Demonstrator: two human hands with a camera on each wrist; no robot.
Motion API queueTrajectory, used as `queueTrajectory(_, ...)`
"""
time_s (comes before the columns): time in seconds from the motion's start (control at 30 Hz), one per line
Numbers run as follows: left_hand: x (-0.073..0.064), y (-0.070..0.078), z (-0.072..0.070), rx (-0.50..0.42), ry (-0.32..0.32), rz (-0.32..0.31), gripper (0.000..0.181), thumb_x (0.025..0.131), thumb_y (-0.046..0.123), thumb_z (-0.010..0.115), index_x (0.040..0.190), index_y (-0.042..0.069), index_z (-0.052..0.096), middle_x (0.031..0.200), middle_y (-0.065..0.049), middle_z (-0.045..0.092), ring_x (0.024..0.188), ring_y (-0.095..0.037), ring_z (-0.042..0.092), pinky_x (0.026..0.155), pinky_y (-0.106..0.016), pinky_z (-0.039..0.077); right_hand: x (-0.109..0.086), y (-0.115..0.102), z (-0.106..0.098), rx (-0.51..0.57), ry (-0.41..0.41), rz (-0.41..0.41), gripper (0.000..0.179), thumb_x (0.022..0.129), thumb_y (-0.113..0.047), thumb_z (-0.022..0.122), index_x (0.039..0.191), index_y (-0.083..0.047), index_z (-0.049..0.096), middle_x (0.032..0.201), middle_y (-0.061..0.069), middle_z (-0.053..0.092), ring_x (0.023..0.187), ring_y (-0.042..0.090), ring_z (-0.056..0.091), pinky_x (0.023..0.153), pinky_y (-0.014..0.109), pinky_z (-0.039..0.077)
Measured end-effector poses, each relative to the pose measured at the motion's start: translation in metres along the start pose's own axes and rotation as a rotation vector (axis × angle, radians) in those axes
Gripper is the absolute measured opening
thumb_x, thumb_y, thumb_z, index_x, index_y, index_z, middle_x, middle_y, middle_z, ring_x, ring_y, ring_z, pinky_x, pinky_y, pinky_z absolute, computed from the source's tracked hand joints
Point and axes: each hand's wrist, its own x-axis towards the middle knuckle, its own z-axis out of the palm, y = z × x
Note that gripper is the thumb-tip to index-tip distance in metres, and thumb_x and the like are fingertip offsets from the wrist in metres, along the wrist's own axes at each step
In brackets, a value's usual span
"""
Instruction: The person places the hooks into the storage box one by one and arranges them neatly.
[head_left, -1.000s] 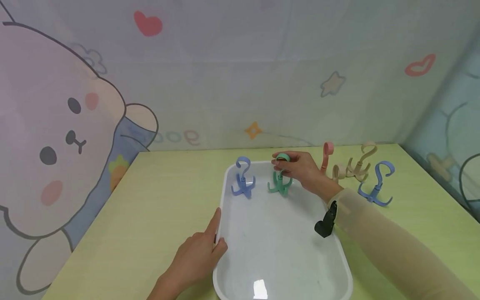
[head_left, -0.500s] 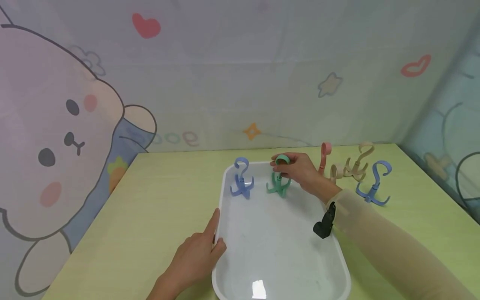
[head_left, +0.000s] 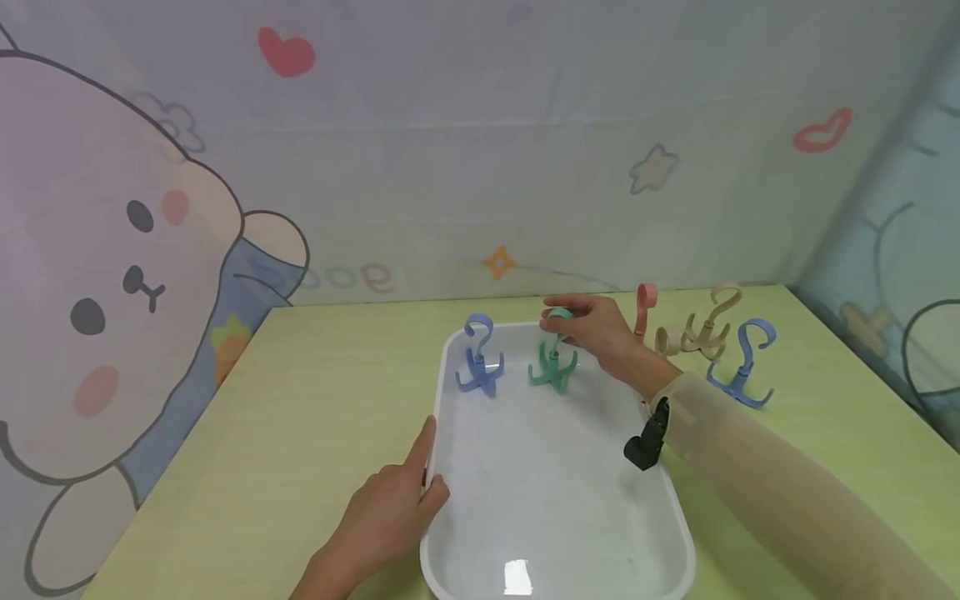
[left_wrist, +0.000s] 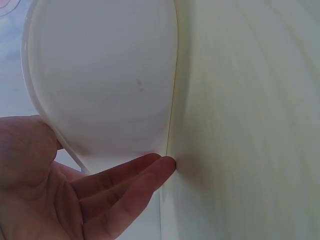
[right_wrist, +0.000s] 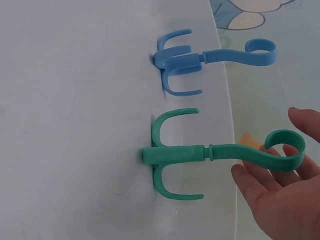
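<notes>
A green swivel hook (head_left: pixel 553 372) with upturned prongs stands upright at the far end of a white tray (head_left: pixel 555 475). Around its curled top is my right hand (head_left: pixel 600 333). In the right wrist view the thumb (right_wrist: pixel 306 122) is apart from the green curl, and loosely spread fingers lie behind and below it. To the left of it stands a blue swivel hook (head_left: pixel 480 372), also upright in the tray. My left hand (head_left: pixel 386 508) holds the tray's left side, thumb over the rim and fingertips (left_wrist: pixel 165 167) against the outer wall near the table.
On the table right of the tray stand a pink hook (head_left: pixel 642 312), a beige hook (head_left: pixel 705 337) and another blue hook (head_left: pixel 738 385). Another beige curl (head_left: pixel 667 342) shows partly behind my right forearm. A patterned cloth wall (head_left: pixel 420 167) rises behind the table.
My right fingers have spread slightly apart at the green hook's curl, while the hook stays standing in place. The left hand keeps its hold on the tray. The head view has shifted slightly.
</notes>
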Motion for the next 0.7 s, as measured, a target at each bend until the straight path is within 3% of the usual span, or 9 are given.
queueTrajectory(0.13, 0.0, -0.001, 0.0, 0.005, -0.001, -0.004, 0.072, 0.099, 0.022, 0.054, 0.167, 0.01, 0.032, 0.073, 0.0, 0.063, 0.068, -0.015, 0.052, 0.061, -0.033, 0.04, -0.002, -0.004, -0.002, 0.029, 0.012, -0.014, 0.05, 0.099, -0.019, 0.074, 0.147, -0.009, 0.063, 0.139, 0.016, 0.069, 0.102, 0.013, 0.07, 0.112, 0.045, 0.051)
queueTrajectory(0.33, 0.0, 0.0, -0.001, 0.012, -0.004, -0.012, 0.072, 0.099, 0.022, 0.054, 0.167, 0.01, 0.032, 0.085, -0.006, 0.072, 0.071, -0.016, 0.055, 0.063, -0.034, 0.044, -0.007, -0.01, -0.005, 0.05, 0.011, -0.039, 0.049, 0.1, -0.02, 0.073, 0.146, -0.007, 0.063, 0.132, 0.011, 0.073, 0.114, 0.023, 0.067, 0.109, 0.041, 0.051)
queueTrajectory(0.57, 0.001, -0.001, 0.0, 0.018, 0.0, -0.01, 0.072, 0.099, 0.022, 0.054, 0.167, 0.011, 0.033, 0.088, -0.008, 0.074, 0.072, -0.016, 0.057, 0.063, -0.035, 0.045, -0.015, -0.019, -0.007, 0.057, 0.019, -0.047, 0.046, 0.1, -0.019, 0.074, 0.143, -0.007, 0.064, 0.131, 0.009, 0.073, 0.109, 0.01, 0.069, 0.114, 0.044, 0.049)
queueTrajectory(0.7, 0.001, -0.001, 0.0, 0.018, 0.007, -0.003, 0.072, 0.099, 0.023, 0.054, 0.167, 0.011, 0.033, 0.089, -0.009, 0.074, 0.072, -0.016, 0.059, 0.063, -0.036, 0.045, -0.018, -0.021, -0.01, 0.079, 0.017, -0.049, 0.047, 0.099, -0.018, 0.074, 0.144, -0.006, 0.063, 0.135, 0.011, 0.072, 0.111, 0.011, 0.07, 0.115, 0.043, 0.048)
